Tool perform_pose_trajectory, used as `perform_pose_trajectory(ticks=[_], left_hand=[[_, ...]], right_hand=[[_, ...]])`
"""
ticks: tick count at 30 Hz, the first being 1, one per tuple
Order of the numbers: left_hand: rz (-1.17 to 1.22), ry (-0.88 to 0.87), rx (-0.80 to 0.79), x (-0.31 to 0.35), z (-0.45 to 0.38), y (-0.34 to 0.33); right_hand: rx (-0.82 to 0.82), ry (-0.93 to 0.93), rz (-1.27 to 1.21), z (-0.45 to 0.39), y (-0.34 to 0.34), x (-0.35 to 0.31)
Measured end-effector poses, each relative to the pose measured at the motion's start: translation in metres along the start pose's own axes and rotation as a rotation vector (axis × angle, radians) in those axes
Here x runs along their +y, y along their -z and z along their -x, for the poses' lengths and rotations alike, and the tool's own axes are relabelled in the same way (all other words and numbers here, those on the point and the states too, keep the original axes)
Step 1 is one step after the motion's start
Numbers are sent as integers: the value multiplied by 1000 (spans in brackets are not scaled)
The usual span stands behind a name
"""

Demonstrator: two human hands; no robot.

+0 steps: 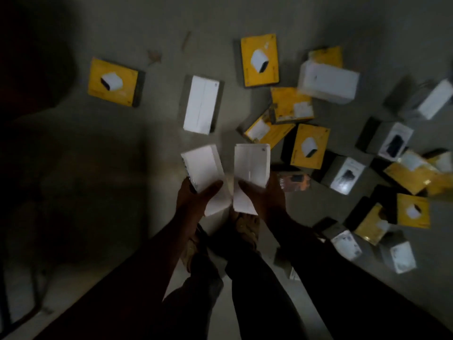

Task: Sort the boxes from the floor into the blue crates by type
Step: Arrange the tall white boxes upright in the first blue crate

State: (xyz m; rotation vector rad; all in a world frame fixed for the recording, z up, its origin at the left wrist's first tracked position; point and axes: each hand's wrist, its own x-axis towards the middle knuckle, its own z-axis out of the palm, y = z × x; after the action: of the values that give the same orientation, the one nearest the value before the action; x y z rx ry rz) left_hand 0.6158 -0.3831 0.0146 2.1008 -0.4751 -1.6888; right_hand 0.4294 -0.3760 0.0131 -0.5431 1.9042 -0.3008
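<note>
I am gripping one white box in each hand: my left hand (pixel 196 195) is curling up from below around the left box (pixel 204 171), thumb lying across its near face, and my right hand (pixel 263 195) is doing the same with the right box (pixel 251 173). Both are plain white and look like the same type, so I am judging that they belong in one crate together. I am holding them side by side, almost touching at their near corners, long axes running away from me, the left one tilting a little leftward at its far end. No blue crate is showing anywhere in view, so I cannot tell which way I must carry them; the dark area on the left is hiding whatever stands there. What I can place is the rest of the work. A third white box (pixel 201 104) of the same kind is lying flat on the floor (pixel 159 143) just beyond my left hand, its long axis also running near to far, so that hand is the nearer one for it once freed. The yellow boxes (pixel 259 60) and the grey boxes (pixel 394 141) are lying scattered to the right and far right, nearer my right hand, several overlapping. With both hands full, I am judging that these two must be set down before anything else is picked up.
</note>
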Motion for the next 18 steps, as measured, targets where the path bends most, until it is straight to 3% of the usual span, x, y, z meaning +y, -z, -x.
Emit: perform_pose_trajectory(ticks=[5, 10, 15, 18], left_hand=[[-10, 27, -193, 84, 146, -9], [-140, -124, -363, 175, 307, -27], [-278, -322, -590, 250, 433, -47], [-333, -382, -726, 273, 500, -62]], right_hand=[[-32, 11, -34, 119, 116, -43], [-34, 74, -112, 279, 211, -99], [-33, 42, -812, 412, 291, -115], [31, 55, -1032, 476, 331, -104]])
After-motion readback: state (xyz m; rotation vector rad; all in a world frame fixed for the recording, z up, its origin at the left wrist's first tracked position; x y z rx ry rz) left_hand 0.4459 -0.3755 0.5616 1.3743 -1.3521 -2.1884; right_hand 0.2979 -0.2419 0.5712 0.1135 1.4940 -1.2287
